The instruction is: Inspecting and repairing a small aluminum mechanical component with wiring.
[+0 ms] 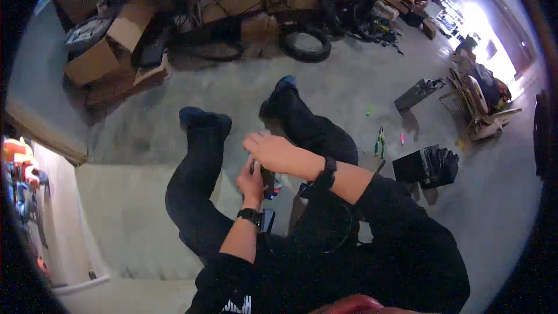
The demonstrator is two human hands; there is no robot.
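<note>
Between my outstretched legs, my left hand (250, 183) grips a small dark object (269, 183) that shows bits of red and blue at its lower end. My right hand (271, 151) is closed over the top of it, just above my left, and hides most of it. To my right on the concrete floor lie green-handled pliers (380, 142), a small pink item (401, 139), a small green piece (368, 113) and a black bundle (424, 167), perhaps of cloth or bags.
Cardboard boxes (93, 67), tyres (305, 55) and mixed clutter line the floor ahead. A grey metal case (411, 99) stands at the right, near piled frames and junk (482, 110). A pale ledge (139, 215) runs along my left. A bright doorway (488, 46) is at far right.
</note>
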